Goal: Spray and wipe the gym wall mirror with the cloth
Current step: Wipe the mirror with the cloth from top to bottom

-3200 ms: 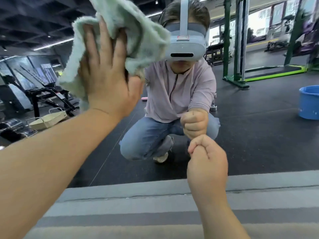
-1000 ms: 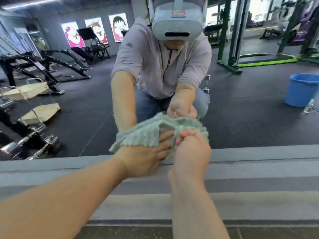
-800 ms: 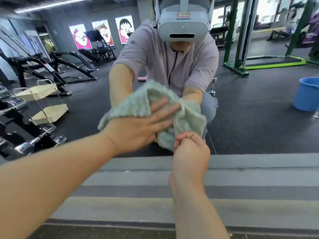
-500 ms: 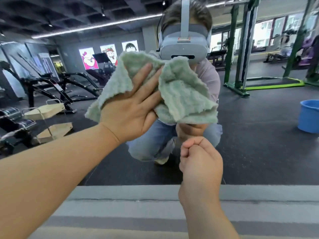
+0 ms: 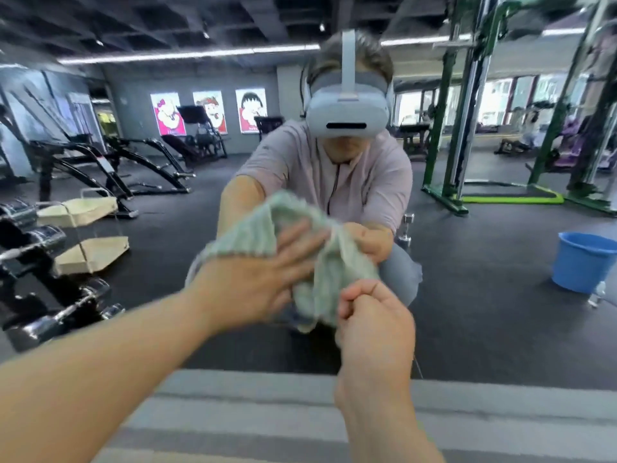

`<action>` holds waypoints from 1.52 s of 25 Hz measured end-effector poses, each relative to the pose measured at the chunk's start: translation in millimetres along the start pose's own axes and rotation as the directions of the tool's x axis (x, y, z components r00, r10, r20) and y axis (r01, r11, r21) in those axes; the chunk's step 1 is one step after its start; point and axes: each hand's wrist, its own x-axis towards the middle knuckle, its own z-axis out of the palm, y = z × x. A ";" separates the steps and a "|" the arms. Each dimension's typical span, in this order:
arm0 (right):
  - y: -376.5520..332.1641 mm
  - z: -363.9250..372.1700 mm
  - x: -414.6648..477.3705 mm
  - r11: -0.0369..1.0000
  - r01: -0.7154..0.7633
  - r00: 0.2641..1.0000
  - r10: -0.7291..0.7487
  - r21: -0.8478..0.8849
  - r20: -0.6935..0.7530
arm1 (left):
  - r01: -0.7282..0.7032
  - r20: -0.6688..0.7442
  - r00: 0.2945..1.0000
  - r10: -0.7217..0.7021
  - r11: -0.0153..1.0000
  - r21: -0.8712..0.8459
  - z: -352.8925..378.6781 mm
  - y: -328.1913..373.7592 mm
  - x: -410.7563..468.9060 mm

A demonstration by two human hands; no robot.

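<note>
The wall mirror (image 5: pixel 494 332) fills the view and reflects a crouching person in a headset. A pale green ribbed cloth (image 5: pixel 344 265) lies bunched against the glass at the middle. My left hand (image 5: pixel 253 285) presses it flat onto the mirror with straight, spread fingers. My right hand (image 5: pixel 374 322) is a closed fist against the glass, just below and right of the cloth, whose lower edge touches its knuckles. Nothing shows inside the fist. No spray bottle is in view.
A grey striped ledge (image 5: pixel 267 416) runs along the mirror's foot. All else is reflection: a blue bucket (image 5: pixel 584 262) at the right, a dumbbell rack (image 5: pixel 50 295) at the left, green frames (image 5: pixel 447 182) and dark floor behind.
My left hand has slid the cloth down the glass from face height to chest height, back beside my right fist. The right fist has stayed low on the mirror.
</note>
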 end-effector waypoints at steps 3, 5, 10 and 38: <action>-73.5 38.6 5.3 0.977 0.141 0.982 -0.158 0.159 0.099 | 0.454 -0.176 0.885 -0.432 0.883 0.117 -99.9 -93.2 83.0; -105.7 49.5 5.1 0.953 0.217 0.957 -0.251 0.213 0.148 | 0.551 -0.239 0.820 -0.519 0.830 0.089 -115.7 -110.8 98.0; -25.1 4.1 19.7 0.992 0.090 0.990 -0.098 0.089 0.099 | 0.043 -0.133 0.991 -0.023 0.989 0.145 10.6 1.6 19.6; 137.9 -91.9 0.7 0.910 -0.040 0.997 0.061 -0.412 0.039 | 0.080 0.217 0.976 -0.026 0.967 -0.244 107.3 116.1 -142.2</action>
